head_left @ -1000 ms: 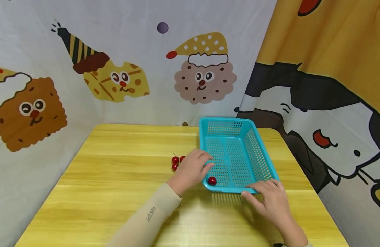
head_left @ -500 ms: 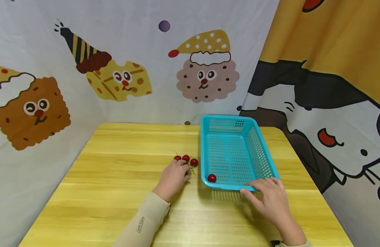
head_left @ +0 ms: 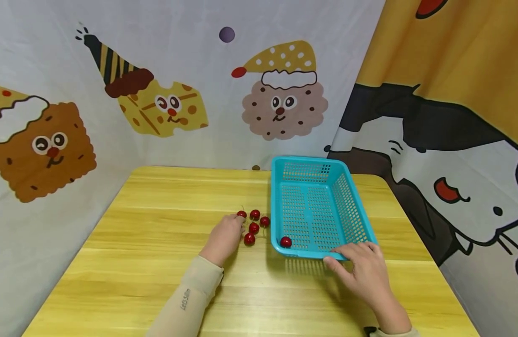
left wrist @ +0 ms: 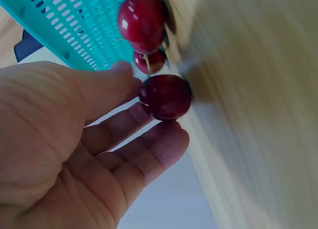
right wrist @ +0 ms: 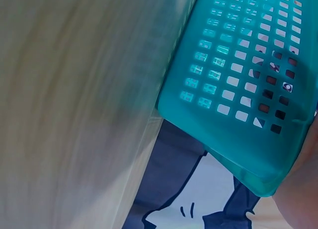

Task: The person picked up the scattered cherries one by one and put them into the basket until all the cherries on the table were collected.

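Observation:
My left hand (head_left: 226,238) reaches to the leftmost cherry (head_left: 241,214) on the wooden table. In the left wrist view, the thumb and fingertips stand spread right at a dark red cherry (left wrist: 165,97), which sits against the tabletop. Several other red cherries (head_left: 253,228) with thin green stems lie loosely grouped beside this hand. A blue perforated plastic basket (head_left: 278,201) stands to their right, a single cherry (head_left: 286,242) in its near left corner. My right hand (head_left: 364,271) holds the basket's near rim by its right corner, thumb outside and fingers over the edge.
The table (head_left: 157,281) has its far edge against a white cartoon-print cloth (head_left: 178,42). On the right hangs a yellow and black printed cloth (head_left: 452,51). The basket's far end lies near the table's back edge.
My left hand has come from over the basket's left rim back to the cherries on the table, now at the leftmost one. The right hand keeps its hold on the basket.

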Available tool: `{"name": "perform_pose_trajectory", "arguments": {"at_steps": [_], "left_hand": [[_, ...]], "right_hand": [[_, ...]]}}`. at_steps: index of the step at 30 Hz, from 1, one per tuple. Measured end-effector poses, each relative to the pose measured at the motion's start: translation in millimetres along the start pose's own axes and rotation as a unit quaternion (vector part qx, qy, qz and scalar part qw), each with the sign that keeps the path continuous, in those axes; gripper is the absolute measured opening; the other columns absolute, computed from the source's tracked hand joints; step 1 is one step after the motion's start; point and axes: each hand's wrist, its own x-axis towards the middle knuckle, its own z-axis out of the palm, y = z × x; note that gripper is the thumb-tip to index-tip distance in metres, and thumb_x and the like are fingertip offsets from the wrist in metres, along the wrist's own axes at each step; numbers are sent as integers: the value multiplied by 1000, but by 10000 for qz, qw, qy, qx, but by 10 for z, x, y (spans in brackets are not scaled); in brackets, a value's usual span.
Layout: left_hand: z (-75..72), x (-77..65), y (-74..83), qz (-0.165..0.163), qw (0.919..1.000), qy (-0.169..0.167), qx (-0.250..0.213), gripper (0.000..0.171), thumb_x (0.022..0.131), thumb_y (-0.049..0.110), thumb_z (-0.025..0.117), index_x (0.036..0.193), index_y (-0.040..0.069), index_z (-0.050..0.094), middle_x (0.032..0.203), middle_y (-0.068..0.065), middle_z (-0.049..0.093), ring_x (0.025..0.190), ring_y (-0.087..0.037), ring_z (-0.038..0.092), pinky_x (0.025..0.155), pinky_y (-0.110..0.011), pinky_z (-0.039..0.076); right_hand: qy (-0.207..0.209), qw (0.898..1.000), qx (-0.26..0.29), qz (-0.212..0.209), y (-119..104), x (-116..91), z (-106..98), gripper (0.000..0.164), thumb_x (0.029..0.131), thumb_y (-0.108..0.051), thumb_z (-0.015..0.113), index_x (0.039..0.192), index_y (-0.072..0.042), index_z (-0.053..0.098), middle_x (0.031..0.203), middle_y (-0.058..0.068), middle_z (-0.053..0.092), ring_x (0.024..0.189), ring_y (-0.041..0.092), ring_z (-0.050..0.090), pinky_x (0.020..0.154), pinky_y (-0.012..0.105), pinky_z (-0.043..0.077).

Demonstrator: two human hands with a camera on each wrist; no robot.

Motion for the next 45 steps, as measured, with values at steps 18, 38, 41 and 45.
{"name": "perform_pose_trajectory", "arguments": {"at_steps": [18, 38, 41, 45], "left_hand": [[-259, -12, 40, -314, 9980, 401, -381, 30, 92, 8, 70, 120, 0, 64, 111, -14, 64, 101, -27, 59, 86, -40, 57], [-124, 102, 1012, 1756, 9681, 455, -1728, 33, 93, 25, 71, 122, 12, 64, 121, 3, 62, 108, -7, 53, 89, -26, 54], [-50, 157, 1063, 1734, 9723, 97, -1562, 35, 92, 28, 72, 123, 14, 65, 122, 4, 63, 107, -6, 53, 87, -25, 54], [-39, 213, 1110, 1626, 9748, -212, -1515, 35, 91, 30, 73, 122, 15, 67, 122, 5, 64, 106, -7, 55, 87, -28, 55]], "right_hand": [[31, 10000, 6, 11, -29, 17, -35, 31, 77, -47, 78, 92, -19, 75, 88, -5, 72, 79, 20, 59, 88, 55, 37], [21, 10000, 88, -29, 31, 4, -4, 29, 76, -49, 79, 86, -22, 76, 82, -7, 71, 79, 18, 59, 87, 52, 37], [8, 9999, 110, -15, 26, 5, -4, 30, 76, -49, 79, 86, -21, 76, 82, -7, 71, 79, 18, 59, 87, 52, 36], [45, 9999, 94, 16, 21, 7, -16, 29, 76, -49, 79, 86, -21, 76, 82, -6, 71, 79, 19, 59, 87, 53, 36]]}}
